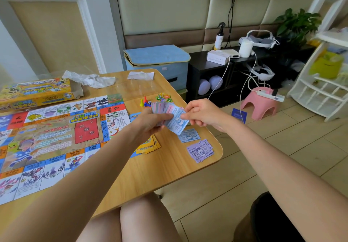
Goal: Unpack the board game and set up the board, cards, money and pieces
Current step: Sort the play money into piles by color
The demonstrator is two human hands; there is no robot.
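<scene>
Pinching the top blue note (178, 122) from the fanned money (164, 110) gripped in the left hand (150, 123), the right hand (202, 112) sits directly above the blue pile (189, 135).

board (47, 138) cut off at left edge | yellow cards (150, 145) partly hidden (under forearm) | note print unreadable
</scene>
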